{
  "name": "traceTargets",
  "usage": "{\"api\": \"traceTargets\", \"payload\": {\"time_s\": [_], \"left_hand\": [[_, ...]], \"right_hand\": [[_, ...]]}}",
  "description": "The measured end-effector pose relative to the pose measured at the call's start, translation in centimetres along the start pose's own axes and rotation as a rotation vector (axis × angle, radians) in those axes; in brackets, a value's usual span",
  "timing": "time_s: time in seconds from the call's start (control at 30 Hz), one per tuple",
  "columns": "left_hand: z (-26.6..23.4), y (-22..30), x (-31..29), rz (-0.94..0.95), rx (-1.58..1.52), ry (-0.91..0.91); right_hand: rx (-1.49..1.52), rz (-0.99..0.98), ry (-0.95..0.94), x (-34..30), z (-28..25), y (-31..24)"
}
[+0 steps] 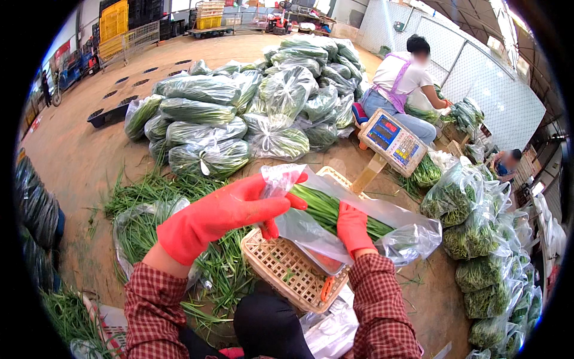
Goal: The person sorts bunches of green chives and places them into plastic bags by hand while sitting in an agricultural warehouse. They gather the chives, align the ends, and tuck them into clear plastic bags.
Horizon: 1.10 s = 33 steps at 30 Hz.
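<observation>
Both my hands wear red rubber gloves. My left hand [239,203] is at the open end of a clear plastic bag [409,239], its fingers closed on the film at the mouth. A bundle of long green chives [320,208] lies lengthwise in the bag. My right hand [354,227] grips the bundle partway along; its fingertips are hidden. Bag and bundle are over an upturned-looking beige plastic basket [269,263] and the metal pan of a scale [320,257]. The scale's display head [393,142] stands on a post beyond. An orange-handled tool [327,288] rests at the basket's near edge.
Loose chives [224,269] spread over the floor at my left. Ahead rises a pile of bagged greens [206,113]. More filled bags [478,281] are stacked along the right. A person in a purple apron [402,84] sits beyond the scale; another person [505,164] is farther right.
</observation>
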State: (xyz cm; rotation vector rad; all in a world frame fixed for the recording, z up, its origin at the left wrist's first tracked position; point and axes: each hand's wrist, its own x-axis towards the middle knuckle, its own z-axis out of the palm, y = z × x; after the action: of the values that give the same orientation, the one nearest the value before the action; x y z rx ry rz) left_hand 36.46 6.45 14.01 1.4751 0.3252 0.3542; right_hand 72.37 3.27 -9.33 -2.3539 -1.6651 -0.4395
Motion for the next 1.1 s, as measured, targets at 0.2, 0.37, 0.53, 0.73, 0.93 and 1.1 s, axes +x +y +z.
{"api": "traceTargets", "payload": {"time_s": [0.2,0.37,0.53,0.73,0.93,1.1], "left_hand": [[-3.6,-3.5,-4.5,0.100,0.121,0.340],[-7.9,-4.7,-12.6,0.049,0.337,0.615],[-11.1,-7.7,-24.2,-0.188,0.114,0.914],[-11.7,-14.9,-35.7,-0.271,-0.043,1.139],[-11.2,-32.5,-40.4,-0.505,-0.491,1.286],[-7.0,-44.4,-41.5,-0.705,-0.636,1.552]], "right_hand": [[-0.052,-0.187,-0.274,0.8,-8.5,-5.4],[0.619,0.085,-0.242,-1.3,-22.3,-10.0],[1.029,-0.218,0.381,-6.7,-30.3,-20.8],[1.299,-0.449,-0.540,-8.6,-23.2,-35.8],[0.756,-0.782,-1.078,-11.4,-12.3,-44.1],[0.215,-0.877,-1.298,-18.8,1.7,-47.2]]}}
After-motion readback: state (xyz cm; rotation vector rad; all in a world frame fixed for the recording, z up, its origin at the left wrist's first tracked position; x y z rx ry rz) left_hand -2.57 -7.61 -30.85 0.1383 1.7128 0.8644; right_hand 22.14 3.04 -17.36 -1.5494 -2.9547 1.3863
